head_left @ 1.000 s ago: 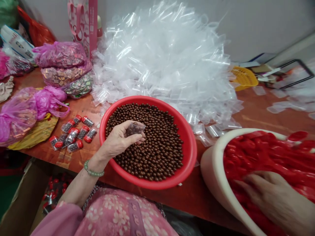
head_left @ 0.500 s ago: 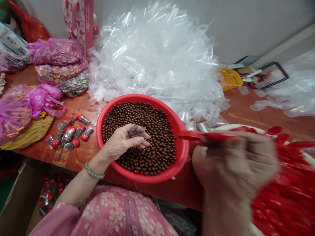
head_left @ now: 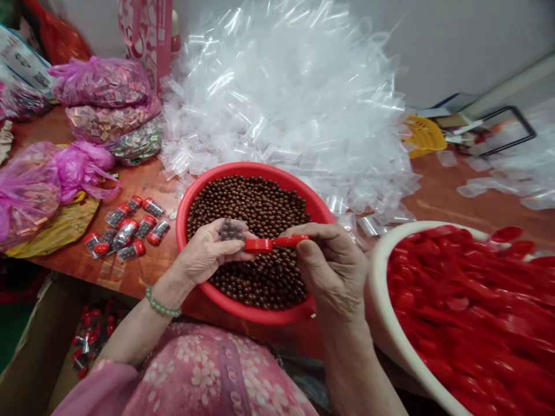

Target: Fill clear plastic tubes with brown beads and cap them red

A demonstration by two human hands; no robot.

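Observation:
Over the red basin of round brown chocolate balls, my left hand is closed on a small clear plastic tube with brown balls inside. My right hand pinches the thin handle of a red plastic spoon. The spoon's round, cap-like end points left, close by the left fingertips and the tube's end. Whether it touches the tube I cannot tell.
Right of the basin stands a white tub heaped with red spoons. Behind rises a big pile of clear tubes. Several filled, red-capped tubes lie left, near pink bags. A cardboard box below holds more.
My right hand has come left from beside the white tub, bringing the red spoon over the basin to my left hand. My left hand still holds the tube. The view has shifted slightly.

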